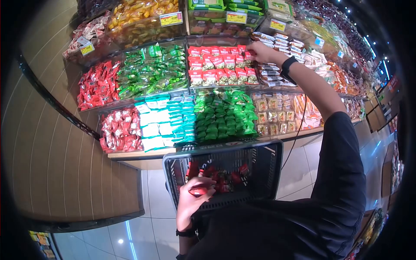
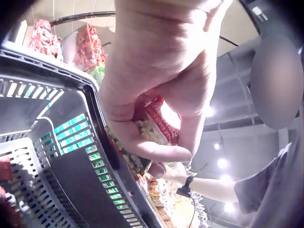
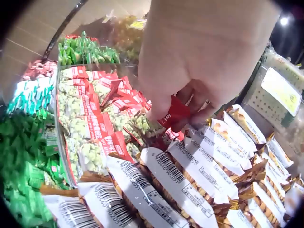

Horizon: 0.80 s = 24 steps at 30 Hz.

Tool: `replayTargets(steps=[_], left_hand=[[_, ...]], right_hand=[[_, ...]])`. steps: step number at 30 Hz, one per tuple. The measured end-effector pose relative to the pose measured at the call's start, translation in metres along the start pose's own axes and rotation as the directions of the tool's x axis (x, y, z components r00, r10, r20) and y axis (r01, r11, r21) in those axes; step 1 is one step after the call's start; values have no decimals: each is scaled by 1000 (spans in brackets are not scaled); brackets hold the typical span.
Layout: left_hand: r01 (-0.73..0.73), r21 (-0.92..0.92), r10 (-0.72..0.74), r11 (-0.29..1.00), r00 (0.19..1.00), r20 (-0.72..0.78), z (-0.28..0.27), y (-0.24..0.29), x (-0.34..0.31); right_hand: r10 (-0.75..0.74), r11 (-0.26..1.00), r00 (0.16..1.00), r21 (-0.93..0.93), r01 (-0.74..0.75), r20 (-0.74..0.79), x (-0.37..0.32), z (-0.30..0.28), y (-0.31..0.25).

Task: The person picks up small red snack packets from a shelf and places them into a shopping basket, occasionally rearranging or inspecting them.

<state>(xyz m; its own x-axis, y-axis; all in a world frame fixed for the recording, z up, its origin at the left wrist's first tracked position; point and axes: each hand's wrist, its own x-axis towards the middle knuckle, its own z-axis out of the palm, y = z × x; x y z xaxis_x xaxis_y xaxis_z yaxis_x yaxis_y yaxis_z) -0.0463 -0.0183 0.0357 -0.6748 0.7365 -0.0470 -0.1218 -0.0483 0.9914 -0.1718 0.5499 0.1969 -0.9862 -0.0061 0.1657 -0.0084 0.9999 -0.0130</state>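
Note:
My left hand [image 1: 194,200] curls round a red snack packet [image 1: 198,190] over the near left part of the dark basket [image 1: 280,173]; the left wrist view shows pale green contents in that packet [image 2: 164,124]. Up at the shelf, my right hand [image 1: 263,53] reaches to the right end of the bin of red and green-white packets [image 1: 218,63]. Its fingers pinch a red packet [image 3: 176,113] in the right wrist view, beside white-and-brown barcoded packets [image 3: 142,190]. Several red packets [image 1: 224,187] lie in the basket.
Green packets [image 1: 225,115] fill the bin just beyond the basket, with blue-white packets [image 1: 158,121] to its left. Clear dividers stand between bins. A wooden panel [image 1: 65,164] rises at left, and a thin cable [image 1: 299,130] hangs below my right arm.

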Motion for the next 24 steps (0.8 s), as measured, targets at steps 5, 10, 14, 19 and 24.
replayTargets(steps=[5,10,14,19,24], left_hand=[[-46,-181,41,982,999,-26,-8,-16,-6],[-6,-376,-17,927,998,-58,0,-12,-4],[27,-351,-54,936,996,-66,-4,-16,-3],[3,-362,-24,932,998,-54,4,8,2],[-98,-417,33,904,987,-160,5,25,8]], right_hand=[[75,988,995,-144,-64,70,0,8,-1],[73,973,992,-226,-49,100,0,18,-8],[90,933,984,-359,-28,156,-2,9,-19],[-158,951,957,-297,82,-242,-45,-12,-74],[-152,796,986,583,166,-74,-153,-36,-234]])
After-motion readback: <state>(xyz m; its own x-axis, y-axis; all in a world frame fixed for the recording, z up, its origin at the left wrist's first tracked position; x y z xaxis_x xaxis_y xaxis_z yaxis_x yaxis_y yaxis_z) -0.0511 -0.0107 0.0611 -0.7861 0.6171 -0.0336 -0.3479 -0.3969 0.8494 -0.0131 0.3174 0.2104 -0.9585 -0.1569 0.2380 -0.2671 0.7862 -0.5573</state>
